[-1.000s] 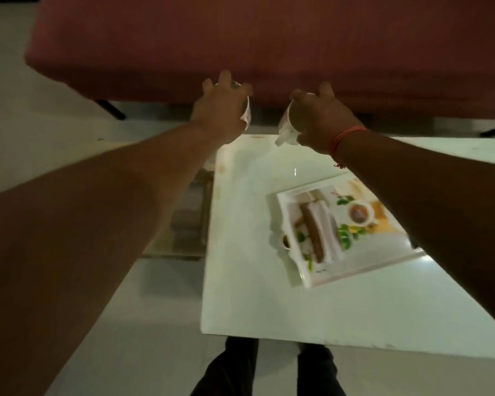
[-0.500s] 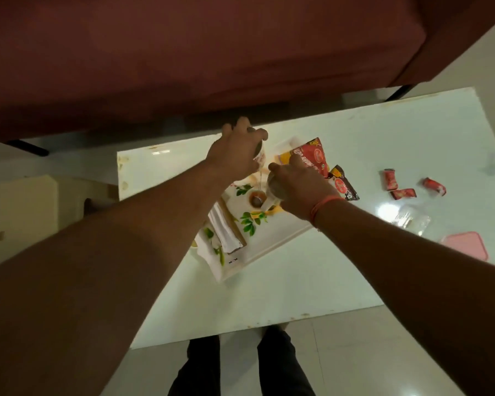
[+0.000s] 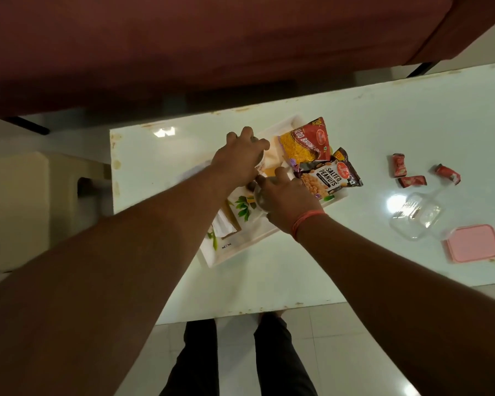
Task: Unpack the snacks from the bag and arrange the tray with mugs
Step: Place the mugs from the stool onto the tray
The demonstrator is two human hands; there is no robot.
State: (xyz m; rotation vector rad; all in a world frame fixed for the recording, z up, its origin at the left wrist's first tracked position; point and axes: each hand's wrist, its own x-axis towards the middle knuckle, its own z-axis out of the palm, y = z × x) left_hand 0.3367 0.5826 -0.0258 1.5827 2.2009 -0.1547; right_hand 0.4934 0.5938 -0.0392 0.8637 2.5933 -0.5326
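Note:
A white tray [image 3: 226,254] with a leaf print lies on the white table [image 3: 383,115]. My left hand [image 3: 237,160] grips a white mug [image 3: 260,164] from above, over the tray's far part. My right hand [image 3: 286,200] holds a second mug [image 3: 259,195] low over the tray's middle; the hand covers most of it. A red bhujia packet [image 3: 303,142] and a dark salted peanuts packet [image 3: 326,175] rest on the tray's right end, touching my right hand's fingers. Folded napkins [image 3: 222,224] lie on the tray's left side.
Three small red sachets [image 3: 412,180] lie on the table to the right. Nearer me on the right are a clear plastic container [image 3: 417,218] and its pink lid [image 3: 472,242]. A maroon sofa [image 3: 212,38] runs behind the table. A beige stool [image 3: 12,207] stands at left.
Both hands have carried the mugs from the table's far edge down onto the tray. The view has swung right, showing the packets, sachets and container.

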